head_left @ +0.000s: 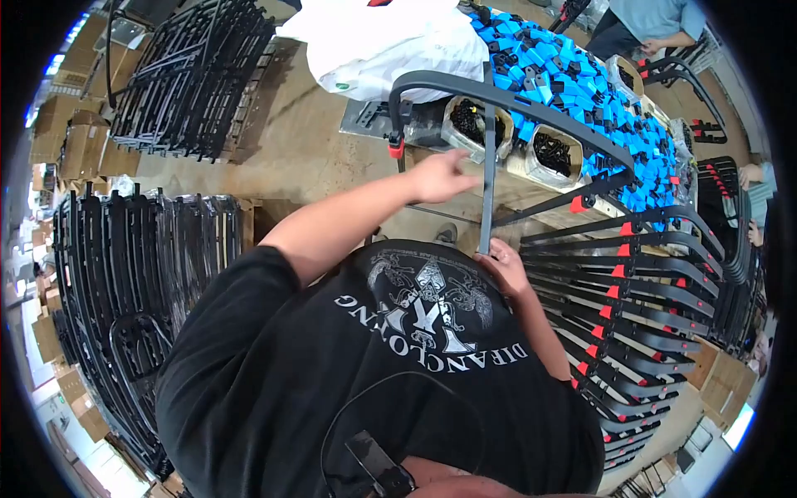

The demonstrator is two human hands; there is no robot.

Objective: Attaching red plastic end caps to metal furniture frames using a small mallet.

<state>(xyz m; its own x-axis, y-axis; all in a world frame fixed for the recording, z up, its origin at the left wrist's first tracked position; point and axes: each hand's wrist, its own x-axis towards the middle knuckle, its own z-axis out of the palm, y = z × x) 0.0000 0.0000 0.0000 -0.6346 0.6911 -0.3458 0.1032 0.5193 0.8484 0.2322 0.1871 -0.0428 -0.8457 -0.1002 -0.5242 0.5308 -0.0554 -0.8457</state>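
A black tubular metal frame (531, 106) with a rounded bend stands in front of me. Red clips (396, 149) sit on its side legs, and a straight grey bar (488, 178) runs from its curved top toward my body. My left hand (440, 178) is beside this bar, its fingers apart, with a fingertip close to the bar or touching it; I see nothing in the hand. At the bar's near end, by my waist, my right hand (505, 264) closes its fingers on the bar. Its grip is partly hidden.
Blue plastic parts (564, 75) cover a bench ahead, beside boxes of small black parts (552, 153) and a white bag (390, 46). Black frames with red clips (614, 290) stand in a row at right. More frames (124, 274) are stacked left. Co-workers (656, 25) are beyond the bench.
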